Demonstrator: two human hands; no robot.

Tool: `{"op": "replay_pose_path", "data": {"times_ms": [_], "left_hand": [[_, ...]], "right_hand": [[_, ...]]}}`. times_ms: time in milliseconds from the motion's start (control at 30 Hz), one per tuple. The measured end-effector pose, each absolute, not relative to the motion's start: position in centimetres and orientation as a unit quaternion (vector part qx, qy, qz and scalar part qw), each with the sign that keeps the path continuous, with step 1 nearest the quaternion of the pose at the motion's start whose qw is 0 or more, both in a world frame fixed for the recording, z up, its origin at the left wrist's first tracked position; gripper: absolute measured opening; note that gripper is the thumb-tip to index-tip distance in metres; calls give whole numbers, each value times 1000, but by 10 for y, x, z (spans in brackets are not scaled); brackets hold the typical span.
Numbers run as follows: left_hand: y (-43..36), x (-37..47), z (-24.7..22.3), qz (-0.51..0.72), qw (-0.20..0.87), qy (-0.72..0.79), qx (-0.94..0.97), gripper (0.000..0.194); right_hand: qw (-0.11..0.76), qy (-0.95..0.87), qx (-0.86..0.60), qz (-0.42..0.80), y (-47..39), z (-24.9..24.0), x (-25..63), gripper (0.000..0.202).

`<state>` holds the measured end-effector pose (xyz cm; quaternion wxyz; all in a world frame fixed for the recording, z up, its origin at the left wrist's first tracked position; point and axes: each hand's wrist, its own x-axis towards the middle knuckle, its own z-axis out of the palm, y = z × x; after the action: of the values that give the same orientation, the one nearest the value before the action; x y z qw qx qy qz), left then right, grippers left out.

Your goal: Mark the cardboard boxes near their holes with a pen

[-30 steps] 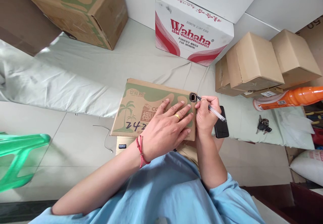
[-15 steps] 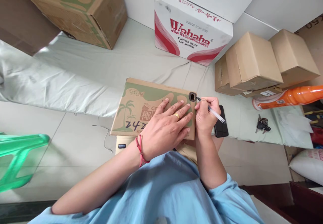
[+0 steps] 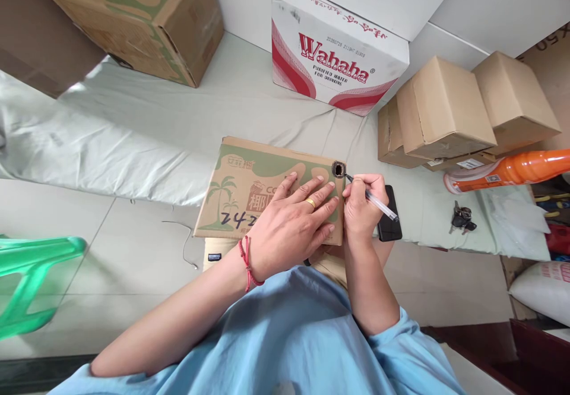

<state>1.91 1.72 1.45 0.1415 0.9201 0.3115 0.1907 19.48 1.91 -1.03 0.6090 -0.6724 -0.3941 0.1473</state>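
Note:
A flat piece of brown and green cardboard [image 3: 249, 175] with a palm-tree print and blue handwritten digits lies in front of me. My left hand [image 3: 294, 223], wearing a gold ring and a red wrist cord, presses flat on it with fingers spread. My right hand [image 3: 363, 205] grips a clear pen [image 3: 374, 203] at the cardboard's right edge. The pen tip touches a small dark round object [image 3: 338, 170] at the cardboard's top right corner.
A black phone [image 3: 390, 228] lies right of my right hand; keys [image 3: 462, 218] and an orange bottle [image 3: 512, 171] lie further right. A white and red Wahaha box [image 3: 338, 50], plain cartons [image 3: 445, 110] and a printed carton [image 3: 146, 15] stand behind. A green plastic stool [image 3: 31, 276] is at left.
Both hands stay in place on the cardboard and pen; the view has shifted only slightly.

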Motion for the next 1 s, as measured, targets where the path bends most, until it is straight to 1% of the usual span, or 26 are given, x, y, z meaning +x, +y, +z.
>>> {"op": "replay_pose_path", "data": {"times_ms": [167,767,1000], "left_hand": [[17,19,14,190,140,313,920,45],[17,19,12,194,136,312,920,45],[17,19,13,193,132,310,922,45]], "right_hand": [[600,-395,-680,149,18,-10,194,6],[609,-396,-663,181,13,-11,192,7],[596,-408,-663,198,12,-13,193,7]]}}
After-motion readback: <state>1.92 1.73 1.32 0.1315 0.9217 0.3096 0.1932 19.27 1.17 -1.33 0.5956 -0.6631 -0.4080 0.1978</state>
